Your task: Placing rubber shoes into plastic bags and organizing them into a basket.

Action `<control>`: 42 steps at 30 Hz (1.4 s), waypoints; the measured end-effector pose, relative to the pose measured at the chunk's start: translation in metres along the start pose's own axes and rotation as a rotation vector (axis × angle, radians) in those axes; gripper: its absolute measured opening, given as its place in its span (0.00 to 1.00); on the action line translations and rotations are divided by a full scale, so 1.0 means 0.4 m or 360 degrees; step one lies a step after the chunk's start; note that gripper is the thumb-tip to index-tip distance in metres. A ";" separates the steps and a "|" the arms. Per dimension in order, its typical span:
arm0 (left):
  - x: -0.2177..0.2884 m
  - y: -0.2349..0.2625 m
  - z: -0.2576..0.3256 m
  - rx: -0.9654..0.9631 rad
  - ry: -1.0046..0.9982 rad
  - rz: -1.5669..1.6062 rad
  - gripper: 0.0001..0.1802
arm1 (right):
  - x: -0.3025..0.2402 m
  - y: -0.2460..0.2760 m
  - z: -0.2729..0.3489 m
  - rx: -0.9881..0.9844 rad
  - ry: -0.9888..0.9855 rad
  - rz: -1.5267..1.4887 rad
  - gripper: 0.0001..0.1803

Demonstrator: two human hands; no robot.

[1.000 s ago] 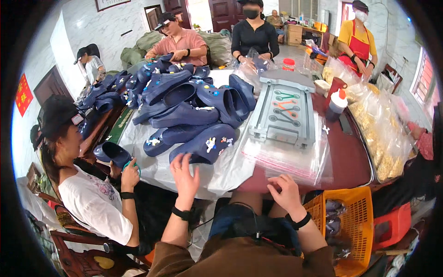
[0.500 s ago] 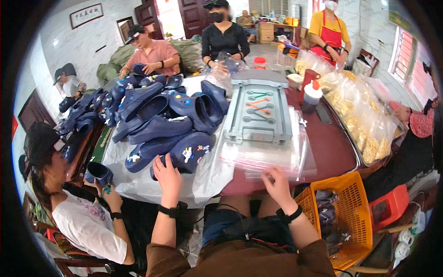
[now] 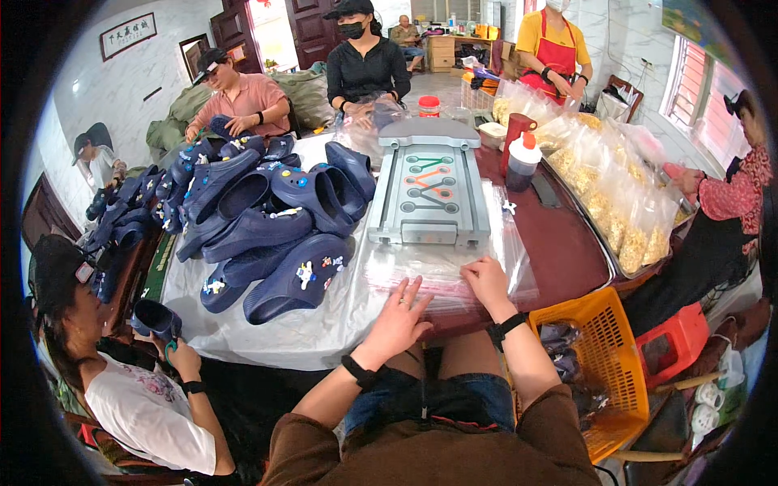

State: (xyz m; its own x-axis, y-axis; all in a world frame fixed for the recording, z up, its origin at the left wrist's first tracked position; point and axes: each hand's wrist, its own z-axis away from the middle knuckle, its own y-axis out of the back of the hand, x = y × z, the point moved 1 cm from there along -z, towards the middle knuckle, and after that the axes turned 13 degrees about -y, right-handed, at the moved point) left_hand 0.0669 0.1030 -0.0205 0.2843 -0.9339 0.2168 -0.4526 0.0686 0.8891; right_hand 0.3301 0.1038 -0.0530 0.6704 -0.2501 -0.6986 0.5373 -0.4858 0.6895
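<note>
Just below the frame's centre, the left hand (image 3: 395,322) spreads open at the clear bags (image 3: 438,263) while the right hand (image 3: 489,285) curls there, grip unclear, apparently separating one, calling for a fine pinch.

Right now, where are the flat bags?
Head view, just right of centre: the flat bags lie on the table in front of the grey tray, right of the clogs, left hand and right hand at their near side.

The red table (image 3: 567,251) bears a white sheet (image 3: 324,336) heaped with navy clogs (image 3: 263,231), plus clear bags (image 3: 438,263) and a bottle (image 3: 523,164).
</note>
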 end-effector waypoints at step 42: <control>-0.316 0.036 -0.086 0.1039 0.0649 -0.0122 0.35 | 0.198 0.186 -0.135 0.0379 -0.0627 -0.0386 0.38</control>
State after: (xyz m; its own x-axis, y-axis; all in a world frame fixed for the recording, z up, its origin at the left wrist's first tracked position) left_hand 0.0535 0.2341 -0.0213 0.5664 -0.7161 0.4079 -0.7897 -0.3301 0.5171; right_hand 0.4509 0.0929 -0.0467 0.2729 -0.3808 -0.8835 0.4913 -0.7344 0.4683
